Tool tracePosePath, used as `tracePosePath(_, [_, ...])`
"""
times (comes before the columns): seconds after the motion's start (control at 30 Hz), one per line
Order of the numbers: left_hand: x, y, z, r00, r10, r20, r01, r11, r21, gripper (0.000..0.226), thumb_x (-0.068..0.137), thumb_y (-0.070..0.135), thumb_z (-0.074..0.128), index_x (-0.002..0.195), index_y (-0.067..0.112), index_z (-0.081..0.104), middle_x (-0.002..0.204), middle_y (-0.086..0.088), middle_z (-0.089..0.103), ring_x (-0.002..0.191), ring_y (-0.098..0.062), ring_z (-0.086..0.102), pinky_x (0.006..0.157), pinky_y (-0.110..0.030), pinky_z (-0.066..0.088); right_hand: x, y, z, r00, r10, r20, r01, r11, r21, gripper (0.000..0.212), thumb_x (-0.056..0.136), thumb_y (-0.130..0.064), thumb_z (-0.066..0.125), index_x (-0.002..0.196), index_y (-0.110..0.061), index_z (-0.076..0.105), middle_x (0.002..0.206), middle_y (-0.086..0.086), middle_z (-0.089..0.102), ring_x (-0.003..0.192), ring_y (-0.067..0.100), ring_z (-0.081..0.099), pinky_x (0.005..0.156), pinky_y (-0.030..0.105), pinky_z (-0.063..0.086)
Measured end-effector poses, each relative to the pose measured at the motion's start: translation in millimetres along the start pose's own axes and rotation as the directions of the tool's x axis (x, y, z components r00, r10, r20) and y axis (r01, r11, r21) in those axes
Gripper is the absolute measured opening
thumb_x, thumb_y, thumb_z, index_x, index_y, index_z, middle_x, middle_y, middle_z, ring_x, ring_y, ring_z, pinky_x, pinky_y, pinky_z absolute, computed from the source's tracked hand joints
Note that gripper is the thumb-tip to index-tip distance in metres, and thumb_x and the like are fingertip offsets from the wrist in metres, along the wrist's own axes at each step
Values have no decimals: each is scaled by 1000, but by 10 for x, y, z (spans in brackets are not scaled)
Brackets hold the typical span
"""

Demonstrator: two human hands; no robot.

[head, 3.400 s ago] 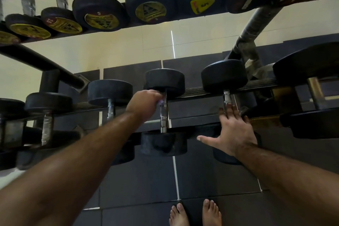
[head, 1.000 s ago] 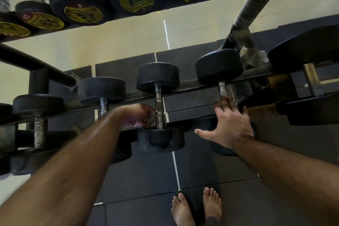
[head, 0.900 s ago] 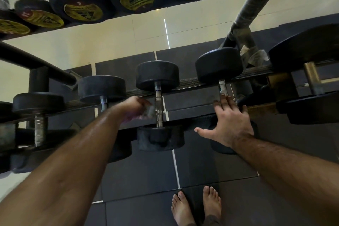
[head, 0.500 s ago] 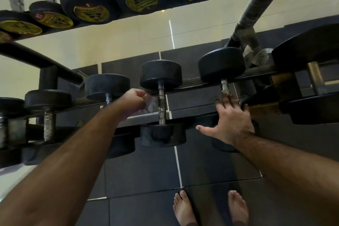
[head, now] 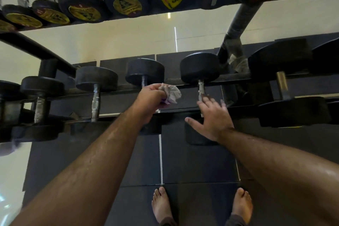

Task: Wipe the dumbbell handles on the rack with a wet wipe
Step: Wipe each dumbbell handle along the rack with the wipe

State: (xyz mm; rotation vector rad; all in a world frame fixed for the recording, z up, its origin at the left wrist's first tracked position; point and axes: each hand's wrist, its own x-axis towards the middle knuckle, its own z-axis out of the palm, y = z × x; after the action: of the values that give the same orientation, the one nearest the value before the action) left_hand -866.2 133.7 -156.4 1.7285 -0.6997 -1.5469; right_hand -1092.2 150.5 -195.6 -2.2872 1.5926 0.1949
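Black dumbbells lie in a row on the lower rack rail (head: 233,77). My left hand (head: 151,97) pinches a crumpled grey wet wipe (head: 170,93), held just off the handle of the middle dumbbell (head: 145,71), whose handle is mostly hidden behind that hand. The wipe hangs between that dumbbell and its right neighbour (head: 200,68). My right hand (head: 212,117) is spread open, fingers lying over the lower part of that neighbour's steel handle (head: 201,88). Further left, another dumbbell's bare chrome handle (head: 95,101) shows.
An upper shelf carries several dumbbells with yellow labels (head: 84,13). A slanted rack post (head: 236,29) rises at the right, with larger dumbbells (head: 280,58) beside it. My bare feet (head: 163,205) stand on dark floor tiles below the rack.
My left hand has come off the middle dumbbell's handle and shifted right with the wipe, now visibly bunched in its fingers. My right hand stays on the neighbouring handle. The view moved slightly.
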Motion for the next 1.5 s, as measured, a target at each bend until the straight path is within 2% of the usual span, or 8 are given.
tracePosePath(0.2, [-189, -52, 790, 972, 111, -209, -63, 973, 224, 24, 77, 8, 58, 67, 19, 77, 66, -9, 72, 60, -22, 65, 61, -38, 56, -132, 1378, -519, 997, 64, -52, -78, 935, -347, 89, 98, -78, 32, 161, -17, 45, 174, 9, 31, 162, 28, 24, 129, 62, 16])
tracePosePath(0.43, [-211, -86, 1471, 935, 187, -302, -30, 889, 457, 26, 91, 21, 64, 68, 16, 74, 61, 3, 68, 65, -13, 65, 60, -26, 44, -160, 2310, -826, 965, 228, 130, -174, 926, -335, 110, 89, -92, 33, 170, -19, 20, 180, 10, -6, 166, 30, 3, 128, 63, 18])
tracePosePath(0.57, [-179, -101, 1698, 922, 213, -324, 9, 824, 566, 24, 91, 23, 68, 67, 19, 70, 62, 6, 65, 63, -10, 62, 54, -23, 39, -133, 2400, -864, 970, 146, 193, -86, 953, -291, 127, 72, -106, 28, 168, -22, 29, 180, 9, -2, 166, 28, 0, 130, 61, 14])
tracePosePath(0.77, [40, -126, 1847, 916, 273, -294, -24, 769, 639, 17, 102, 31, 59, 92, 21, 69, 77, 10, 64, 72, -7, 60, 58, -15, 36, -128, 2459, -801, 992, 85, 95, -59, 966, -251, 135, 63, -113, 18, 157, -21, 48, 177, 11, 20, 166, 27, 9, 130, 57, 19])
tracePosePath(1.03, [202, -248, 1743, 881, 303, -364, 32, 728, 684, 19, 90, 9, 67, 101, 24, 71, 83, 11, 68, 76, -10, 63, 67, -22, 42, -91, 2582, -799, 993, 101, 65, -92, 988, -126, 145, 59, -115, 4, 166, -23, 37, 177, 4, 24, 164, 20, 17, 133, 51, 14])
tracePosePath(1.13, [241, -297, 1665, 877, 349, -330, -10, 701, 713, 28, 86, 4, 67, 103, 24, 77, 87, 10, 73, 79, -8, 66, 73, -18, 49, -83, 2550, -775, 992, 122, 39, -111, 969, -220, 142, 64, -114, 5, 167, -21, 34, 179, 9, 14, 166, 24, 9, 132, 53, 14])
tracePosePath(1.23, [355, -308, 1589, 854, 431, -291, -68, 648, 759, 28, 78, 1, 67, 99, 17, 79, 95, -1, 77, 90, -23, 70, 84, -34, 57, -60, 2470, -764, 993, 105, 56, -87, 963, -257, 140, 63, -115, 8, 164, -24, 40, 178, 7, 19, 165, 24, 12, 132, 54, 16])
tracePosePath(1.5, [795, -364, 1620, 756, 645, -111, -273, 466, 842, 26, 74, -6, 74, 94, 9, 79, 102, -6, 72, 90, -30, 67, 77, -29, 52, -52, 2467, -745, 995, 95, 42, -80, 958, -277, 131, 67, -112, 17, 160, -24, 48, 174, 5, 33, 162, 25, 22, 131, 54, 20])
